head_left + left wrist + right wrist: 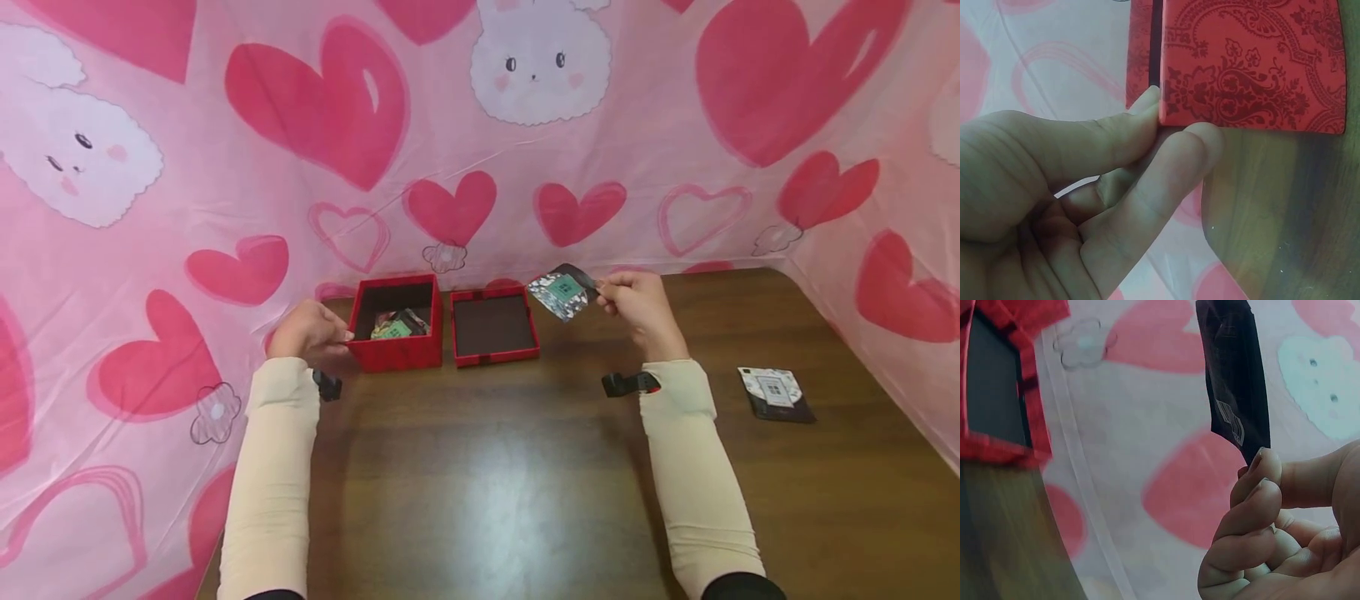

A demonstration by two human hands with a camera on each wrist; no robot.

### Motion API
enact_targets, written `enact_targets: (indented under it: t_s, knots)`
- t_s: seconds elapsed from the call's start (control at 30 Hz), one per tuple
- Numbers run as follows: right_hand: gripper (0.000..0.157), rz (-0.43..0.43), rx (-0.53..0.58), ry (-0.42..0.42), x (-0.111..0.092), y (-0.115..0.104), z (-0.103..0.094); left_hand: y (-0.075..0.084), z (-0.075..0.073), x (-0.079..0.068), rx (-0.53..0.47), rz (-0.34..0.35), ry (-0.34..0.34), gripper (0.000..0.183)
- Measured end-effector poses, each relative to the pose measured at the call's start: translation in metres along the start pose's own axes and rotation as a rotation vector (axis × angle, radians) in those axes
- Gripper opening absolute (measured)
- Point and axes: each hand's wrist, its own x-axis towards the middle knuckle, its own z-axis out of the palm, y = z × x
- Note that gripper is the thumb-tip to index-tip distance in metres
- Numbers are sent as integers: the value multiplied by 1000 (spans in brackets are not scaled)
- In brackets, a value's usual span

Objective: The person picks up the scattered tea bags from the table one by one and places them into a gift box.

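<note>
At its near left corner, my left hand pinches the red box. In the left wrist view, thumb and fingers meet at the lower edge of the box's patterned red wall. Several small packets lie inside the box. A flat packet, silver and black with a green label, is pinched at one corner by my right hand. It is held up to the right of the red lid. The right wrist view shows the packet's dark back with a small barcode.
The lid lies with its dark inside up, just right of the box. Another packet, white and black, lies on the brown wooden table at the right. A pink cloth with hearts and rabbit faces hangs behind the table and along its sides.
</note>
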Motion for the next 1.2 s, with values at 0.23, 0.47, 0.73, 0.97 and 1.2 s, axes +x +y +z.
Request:
enact_targets:
  t_s: [0.23,0.47,0.73,0.97,1.2]
  knots:
    - [20,24,-2,-44,11,-8,35,5,0,0,-44,-44,-24,27]
    - [18,32,-31,-102,18,-20,67,7,3,2,145,90,11,13]
    - [16,22,-17,-147,26,-31,107,11,5,3,39,20,7,16]
    - [15,45,-36,-170,27,-32,138,12,7,1,-21,-22,-3,18]
    - [17,72,-14,-191,23,-36,170,12,6,-2,-31,-26,-7,21]
